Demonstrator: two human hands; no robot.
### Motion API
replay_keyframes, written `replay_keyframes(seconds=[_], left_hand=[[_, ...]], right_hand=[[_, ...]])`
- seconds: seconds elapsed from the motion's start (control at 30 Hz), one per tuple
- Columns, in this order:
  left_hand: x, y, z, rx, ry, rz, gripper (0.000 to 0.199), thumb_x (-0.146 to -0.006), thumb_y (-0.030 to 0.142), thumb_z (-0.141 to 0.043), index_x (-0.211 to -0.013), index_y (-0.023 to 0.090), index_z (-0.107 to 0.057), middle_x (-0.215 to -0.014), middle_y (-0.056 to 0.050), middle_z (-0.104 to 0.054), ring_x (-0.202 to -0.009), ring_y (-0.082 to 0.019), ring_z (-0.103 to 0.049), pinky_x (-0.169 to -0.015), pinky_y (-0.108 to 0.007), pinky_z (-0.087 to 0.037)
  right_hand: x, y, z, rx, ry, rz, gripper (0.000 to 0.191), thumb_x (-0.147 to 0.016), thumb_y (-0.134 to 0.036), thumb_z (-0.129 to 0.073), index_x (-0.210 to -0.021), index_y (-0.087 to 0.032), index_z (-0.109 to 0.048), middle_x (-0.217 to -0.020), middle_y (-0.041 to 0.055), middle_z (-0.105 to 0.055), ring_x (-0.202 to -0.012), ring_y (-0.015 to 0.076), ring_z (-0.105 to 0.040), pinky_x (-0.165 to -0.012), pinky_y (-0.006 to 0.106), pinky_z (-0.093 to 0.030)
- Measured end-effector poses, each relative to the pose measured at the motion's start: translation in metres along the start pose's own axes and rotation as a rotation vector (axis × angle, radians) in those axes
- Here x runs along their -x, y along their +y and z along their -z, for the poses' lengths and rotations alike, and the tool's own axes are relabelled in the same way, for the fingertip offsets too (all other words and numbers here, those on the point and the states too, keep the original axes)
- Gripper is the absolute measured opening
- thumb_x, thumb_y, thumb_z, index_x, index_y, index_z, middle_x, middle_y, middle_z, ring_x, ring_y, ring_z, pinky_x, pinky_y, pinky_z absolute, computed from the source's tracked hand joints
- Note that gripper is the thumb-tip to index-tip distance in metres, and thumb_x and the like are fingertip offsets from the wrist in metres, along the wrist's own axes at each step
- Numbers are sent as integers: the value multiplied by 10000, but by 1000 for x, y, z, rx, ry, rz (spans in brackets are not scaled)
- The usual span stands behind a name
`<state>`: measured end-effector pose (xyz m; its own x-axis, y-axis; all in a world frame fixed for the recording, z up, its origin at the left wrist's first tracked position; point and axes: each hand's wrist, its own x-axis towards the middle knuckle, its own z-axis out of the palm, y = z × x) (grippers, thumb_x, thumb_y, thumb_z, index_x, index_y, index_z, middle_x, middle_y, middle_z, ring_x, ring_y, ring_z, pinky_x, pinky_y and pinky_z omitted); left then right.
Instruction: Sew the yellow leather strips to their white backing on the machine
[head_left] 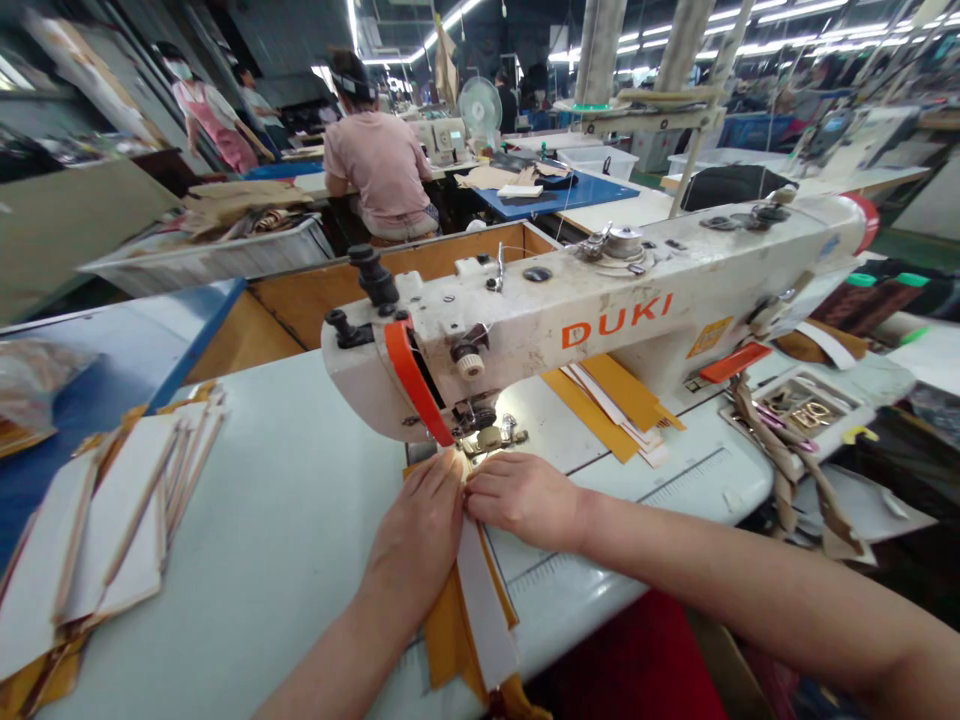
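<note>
**Both hands on a layered strip below the sewing head**

The white-and-mustard strip runs beneath the fingertips of the left hand and right hand, its near end trailing towards the wearer. The left fingers lie almost straight and together over it; the right fingers curl in at its edge. The thumbs and undersides are hidden, so I cannot tell whether either hand pinches it. The strip is long, narrow and flat, matt white over mustard layers. Above it stands a scuffed, cream-enamelled DUKI sewing machine. Similar slim, white-faced pieces fan across the smooth, pale tabletop.
</note>
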<state>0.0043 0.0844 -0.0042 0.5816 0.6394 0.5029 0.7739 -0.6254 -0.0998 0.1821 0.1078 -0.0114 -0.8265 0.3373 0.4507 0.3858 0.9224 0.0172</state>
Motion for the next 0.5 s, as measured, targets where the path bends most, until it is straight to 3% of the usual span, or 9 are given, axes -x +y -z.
replay_keyframes(seconds=[0.17,0.5], left_hand=[[-1,0,1,-21,17,-12,343,-893,60,-323,-1008,106,-643,-1003,-127,-708,-1002,-230,-641,-919,-359,-519],[3,-2,-3,10,-37,18,336,-895,81,-349,-1071,127,-632,-1049,-118,-698,-1079,-233,-620,-959,-384,-509]], right_hand=[[-1,0,-2,5,15,-4,210,-965,-186,-499,-781,-159,-595,-817,30,-640,-818,176,-575,-761,297,-435],[-2,-1,2,-34,-52,-23,208,-967,-188,-493,-796,-155,-606,-840,40,-654,-847,186,-592,-787,307,-455]])
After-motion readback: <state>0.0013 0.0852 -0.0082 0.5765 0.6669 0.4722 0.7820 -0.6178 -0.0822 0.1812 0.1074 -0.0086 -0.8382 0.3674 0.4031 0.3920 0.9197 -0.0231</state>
